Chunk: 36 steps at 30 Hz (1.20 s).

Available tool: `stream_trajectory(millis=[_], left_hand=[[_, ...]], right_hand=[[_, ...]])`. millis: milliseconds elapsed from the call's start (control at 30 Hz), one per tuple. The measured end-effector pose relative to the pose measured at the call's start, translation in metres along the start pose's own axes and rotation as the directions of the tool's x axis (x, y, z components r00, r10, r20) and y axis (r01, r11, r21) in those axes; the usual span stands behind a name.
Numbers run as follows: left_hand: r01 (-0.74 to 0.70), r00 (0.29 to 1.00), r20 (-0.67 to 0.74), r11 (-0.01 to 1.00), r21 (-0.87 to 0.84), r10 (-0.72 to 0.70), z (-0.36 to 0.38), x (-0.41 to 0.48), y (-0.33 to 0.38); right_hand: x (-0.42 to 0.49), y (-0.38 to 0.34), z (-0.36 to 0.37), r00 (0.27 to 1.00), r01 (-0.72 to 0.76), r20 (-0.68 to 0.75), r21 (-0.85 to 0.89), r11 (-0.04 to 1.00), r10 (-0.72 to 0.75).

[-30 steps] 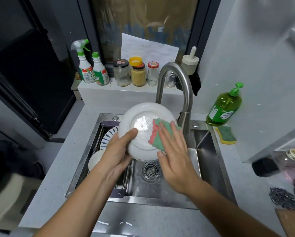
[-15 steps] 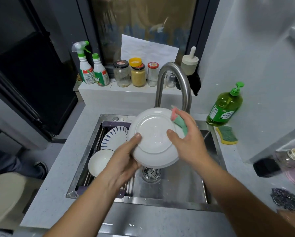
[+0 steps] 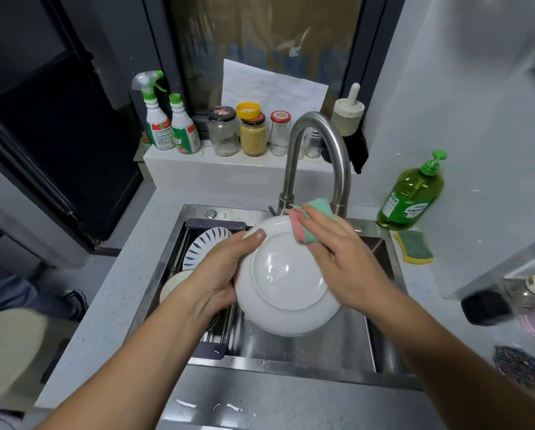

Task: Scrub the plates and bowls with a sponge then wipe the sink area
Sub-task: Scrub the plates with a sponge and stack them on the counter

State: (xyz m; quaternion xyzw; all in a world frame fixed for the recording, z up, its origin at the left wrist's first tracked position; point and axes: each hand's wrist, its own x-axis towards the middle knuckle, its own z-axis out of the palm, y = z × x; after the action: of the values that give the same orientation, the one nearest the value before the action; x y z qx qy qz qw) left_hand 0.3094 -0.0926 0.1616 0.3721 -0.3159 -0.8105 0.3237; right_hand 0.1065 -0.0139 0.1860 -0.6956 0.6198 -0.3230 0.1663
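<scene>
The left hand (image 3: 219,274) has a closed grip on the white plate (image 3: 291,290), thumb over the upper-left rim and fingers hidden behind it, and holds it tilted above the sink (image 3: 306,349) with its underside facing up. The right hand (image 3: 343,259) grips the green-and-pink sponge (image 3: 301,234), fingers laid over it and thumb tucked at its lower edge, pressing it against the plate's upper-right rim, just in front of the tap (image 3: 318,128). Scrubbing looks to be midway. A blue-patterned plate (image 3: 207,243) and a pale bowl (image 3: 174,282) sit in the rack (image 3: 225,327) at the sink's left; whether they are already scrubbed cannot be told. Wiping the sink area is probably still to come. A second sponge (image 3: 415,246) lies on the counter (image 3: 111,305) beside the soap bottle (image 3: 411,197).
</scene>
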Motion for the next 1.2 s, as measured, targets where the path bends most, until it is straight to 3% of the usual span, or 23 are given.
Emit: stream_trajectory(millis=[133,233,400,500,567,800,1000,1067,1133,1200], left_hand=[[-0.027,0.996,-0.086,0.992,-0.125,0.016,0.003,0.001,-0.003],[-0.019,0.996,-0.093,0.988,-0.151,0.004,0.007,0.003,-0.011],[-0.104,0.983,-0.164,0.985,-0.139,0.081,0.01,0.003,-0.001],[-0.137,0.971,-0.218,0.977,-0.164,0.099,0.002,0.0,0.002],[-0.15,0.967,-0.229,0.974,-0.169,0.109,-0.001,0.0,-0.001],[-0.138,0.982,-0.15,0.975,-0.173,0.113,0.008,-0.001,-0.012],[-0.146,0.986,-0.12,0.956,-0.253,0.118,-0.005,-0.003,-0.005],[-0.152,0.984,-0.13,0.949,-0.277,0.12,-0.005,-0.003,-0.007],[-0.153,0.982,-0.156,0.944,-0.292,0.11,-0.003,-0.002,-0.01],[-0.144,0.979,-0.186,0.938,-0.317,0.087,-0.001,-0.001,-0.013]], right_hand=[[-0.033,-0.02,0.024,0.978,0.205,0.115,-0.393,0.896,-0.173],[-0.033,-0.033,0.044,0.929,0.341,0.312,-0.51,0.79,-0.2],[0.002,-0.022,0.023,0.975,0.156,0.221,-0.605,0.781,-0.024],[-0.02,-0.024,0.027,0.899,0.383,0.405,-0.548,0.744,-0.165],[-0.031,-0.014,0.024,0.869,0.45,0.448,-0.536,0.714,-0.211],[-0.003,-0.017,0.021,0.985,0.146,0.163,-0.569,0.81,-0.063],[-0.023,-0.026,0.031,0.868,0.476,0.423,-0.552,0.685,-0.261],[-0.018,-0.018,0.017,0.907,0.403,0.338,-0.527,0.748,-0.251],[-0.006,-0.008,0.007,0.968,0.232,0.194,-0.442,0.866,-0.161],[0.006,-0.001,0.004,0.995,0.063,0.089,-0.214,0.975,-0.045]])
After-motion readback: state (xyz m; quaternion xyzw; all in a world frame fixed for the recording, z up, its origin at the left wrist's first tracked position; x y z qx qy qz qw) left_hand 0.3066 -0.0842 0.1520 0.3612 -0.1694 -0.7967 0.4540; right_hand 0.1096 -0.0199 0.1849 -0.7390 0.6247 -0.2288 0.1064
